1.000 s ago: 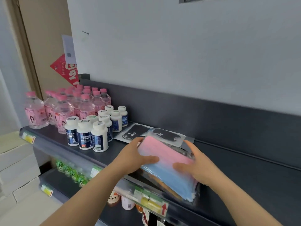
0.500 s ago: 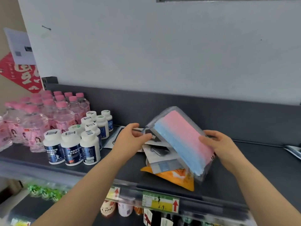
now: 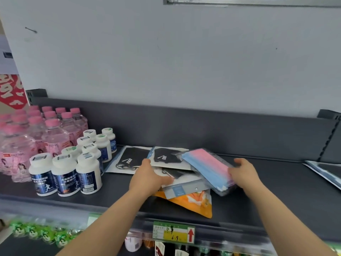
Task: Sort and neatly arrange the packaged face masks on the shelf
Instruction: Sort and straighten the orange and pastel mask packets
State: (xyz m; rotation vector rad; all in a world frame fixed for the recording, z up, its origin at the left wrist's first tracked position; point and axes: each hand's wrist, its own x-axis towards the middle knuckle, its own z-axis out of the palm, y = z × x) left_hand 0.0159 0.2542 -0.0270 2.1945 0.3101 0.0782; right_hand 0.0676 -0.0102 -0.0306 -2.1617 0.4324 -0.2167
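Far left, pink-capped bottles and white supplement bottles crowd the shelf, so there is no room to spread that way. 2 black mask packs lie flat at the back, overlapping.

Your left hand rests on the loose pile with the thumb over the grey-header pack. The fingers are hidden, so you cannot tell grip from press. An orange pack sticks out skewed underneath, near the front lip.

Change: the pink-and-blue mask pack was tipped up steeply 0.5 s ago. It is now down, slanted over the pile's right side. Your right hand has its fingers curled round the right edge.

Likely it is being set aside as its own kind. The pile below is unsorted. The bare shelf to the right is the free spot, and 1 more pack sits at the far right.
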